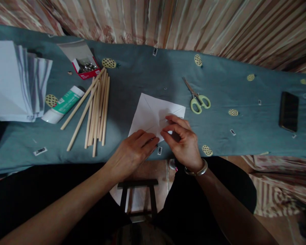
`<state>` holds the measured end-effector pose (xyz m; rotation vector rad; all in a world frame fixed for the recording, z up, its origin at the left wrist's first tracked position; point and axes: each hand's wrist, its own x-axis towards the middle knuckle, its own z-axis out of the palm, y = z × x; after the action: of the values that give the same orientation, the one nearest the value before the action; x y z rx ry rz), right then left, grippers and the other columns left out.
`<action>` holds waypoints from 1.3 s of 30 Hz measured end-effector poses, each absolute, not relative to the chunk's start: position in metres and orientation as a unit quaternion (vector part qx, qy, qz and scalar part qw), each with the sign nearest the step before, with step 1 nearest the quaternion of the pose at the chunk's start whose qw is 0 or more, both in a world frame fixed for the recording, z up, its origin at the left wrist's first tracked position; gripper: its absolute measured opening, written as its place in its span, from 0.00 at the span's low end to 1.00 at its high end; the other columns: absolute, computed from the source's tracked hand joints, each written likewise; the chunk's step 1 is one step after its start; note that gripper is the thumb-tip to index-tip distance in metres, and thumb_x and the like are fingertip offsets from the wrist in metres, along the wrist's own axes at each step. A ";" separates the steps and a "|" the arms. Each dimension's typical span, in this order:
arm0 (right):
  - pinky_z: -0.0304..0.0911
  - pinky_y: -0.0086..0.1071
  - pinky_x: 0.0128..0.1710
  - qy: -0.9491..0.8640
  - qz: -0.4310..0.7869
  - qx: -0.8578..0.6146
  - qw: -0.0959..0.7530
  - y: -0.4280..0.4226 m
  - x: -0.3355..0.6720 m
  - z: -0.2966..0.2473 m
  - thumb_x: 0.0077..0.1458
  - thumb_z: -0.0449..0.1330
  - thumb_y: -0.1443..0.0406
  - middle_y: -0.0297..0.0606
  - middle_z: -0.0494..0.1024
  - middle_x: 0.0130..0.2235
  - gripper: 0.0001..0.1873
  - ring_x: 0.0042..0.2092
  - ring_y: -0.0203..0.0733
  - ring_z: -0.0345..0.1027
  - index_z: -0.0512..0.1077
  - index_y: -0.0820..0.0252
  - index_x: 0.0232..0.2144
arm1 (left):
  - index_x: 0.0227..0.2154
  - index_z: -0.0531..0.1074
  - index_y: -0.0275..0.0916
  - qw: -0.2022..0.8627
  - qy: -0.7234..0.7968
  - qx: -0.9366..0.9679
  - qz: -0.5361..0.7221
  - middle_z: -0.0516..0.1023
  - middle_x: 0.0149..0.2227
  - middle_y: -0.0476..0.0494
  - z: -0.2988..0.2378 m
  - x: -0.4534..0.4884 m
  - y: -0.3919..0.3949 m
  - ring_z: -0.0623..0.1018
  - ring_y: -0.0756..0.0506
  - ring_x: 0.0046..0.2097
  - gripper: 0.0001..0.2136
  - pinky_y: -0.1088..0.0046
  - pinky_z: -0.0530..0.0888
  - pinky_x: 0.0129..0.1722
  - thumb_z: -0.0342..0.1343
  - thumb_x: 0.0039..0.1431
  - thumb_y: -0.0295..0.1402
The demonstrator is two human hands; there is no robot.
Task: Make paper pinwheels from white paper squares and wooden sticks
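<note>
Bare forearms (73, 200) over dark-clothed legs (193, 211), left hand (136, 148) and right hand (186, 144) at a creased white paper square (155, 105)

Across the middle, a long, teal-covered, pineapple-printed counter (148, 71); behind it, a pleated, striped curtain (181, 23). At far left, a thick stack of white paper (9, 80). Right of that, a loose bunch of pale wooden sticks (106, 112), some crossing. Near the counter's front edge, at the centre, the paper square. Left hand on its near left edge, fingers close together; right hand over its near right side, thumb and index fingertip almost meeting. Grip on the paper between the fingers: impossible to tell for either hand. Behind the sticks, an open red-and-white box (90, 74) of small metal pieces (86, 66); left of them, a green-and-white tube (67, 102). At far right, a dark phone (289, 111). Just beyond the paper square's right corner, scissors (197, 96) with light green handles. At the right wrist, a silver-coloured bracelet (205, 167).
</note>
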<state>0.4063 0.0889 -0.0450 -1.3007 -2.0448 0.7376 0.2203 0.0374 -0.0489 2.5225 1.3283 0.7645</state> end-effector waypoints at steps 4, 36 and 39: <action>0.65 0.50 0.56 -0.772 0.282 -0.484 0.300 0.089 0.407 -0.044 0.57 0.61 0.69 0.40 0.77 0.52 0.05 0.55 0.49 0.70 0.76 0.54 0.33 | 0.46 0.72 0.31 0.092 0.448 0.852 0.253 0.78 0.41 0.39 -0.049 0.219 0.037 0.76 0.45 0.41 0.09 0.67 0.79 0.40 0.52 0.65 0.25; 0.64 0.50 0.56 -0.774 0.245 -0.508 0.288 0.086 0.406 -0.043 0.56 0.62 0.69 0.43 0.77 0.53 0.03 0.55 0.50 0.69 0.75 0.56 0.31 | 0.44 0.75 0.33 0.220 0.472 0.788 0.328 0.78 0.38 0.41 -0.050 0.224 0.039 0.76 0.45 0.40 0.09 0.68 0.78 0.38 0.51 0.66 0.27; 0.65 0.50 0.55 -0.778 0.235 -0.505 0.289 0.086 0.406 -0.043 0.56 0.62 0.68 0.42 0.77 0.52 0.03 0.54 0.50 0.70 0.75 0.56 0.31 | 0.44 0.75 0.34 0.224 0.475 0.787 0.325 0.78 0.37 0.42 -0.049 0.224 0.040 0.77 0.46 0.40 0.10 0.68 0.78 0.38 0.50 0.67 0.28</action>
<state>0.4062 0.0864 -0.0431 -1.3485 -2.0769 0.6263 0.2241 0.0397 -0.0495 2.1712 1.3111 0.8962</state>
